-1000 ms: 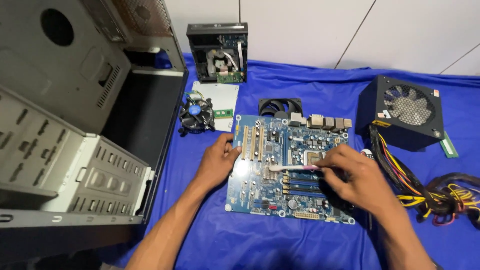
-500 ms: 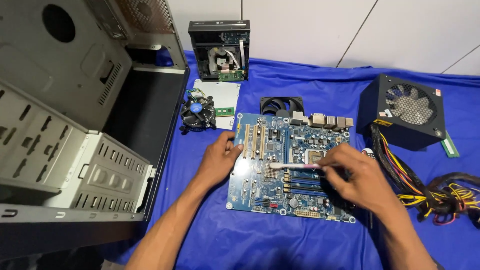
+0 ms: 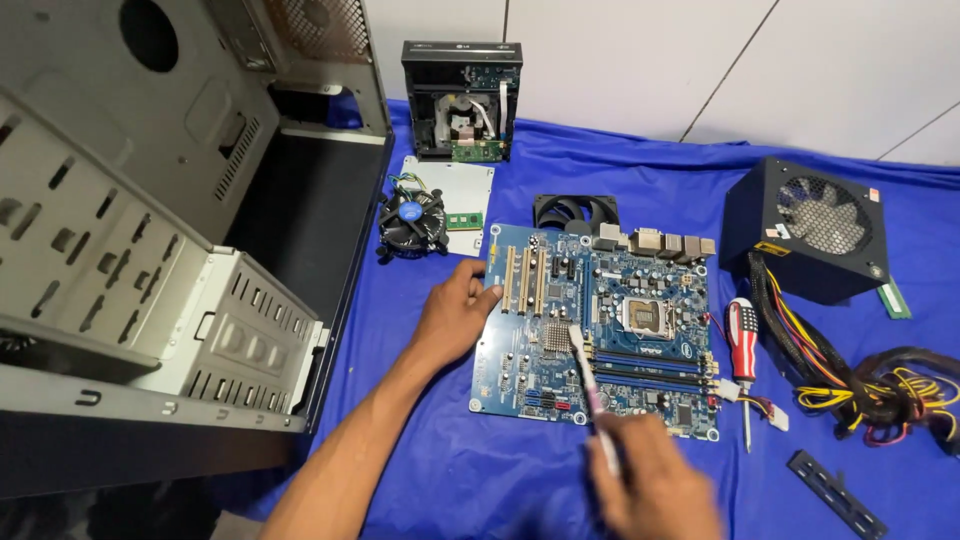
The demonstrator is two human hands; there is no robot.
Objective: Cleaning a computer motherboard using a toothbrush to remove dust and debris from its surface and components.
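Note:
A blue motherboard lies flat on a blue cloth. My left hand rests at the board's left edge, fingers touching it. My right hand is at the board's near edge, blurred, and grips a thin pale brush whose head lies on the board near a small silver heatsink. The empty processor socket shows on the board's right half.
An open grey computer case fills the left. A cooler fan, a metal plate, an optical drive and a black fan lie behind the board. At right sit a power supply with its cables and a red screwdriver.
My right hand has pulled back from over the socket to the board's near edge, dragging the brush head left toward the heatsink. The screwdriver is now uncovered. My left hand has stayed put.

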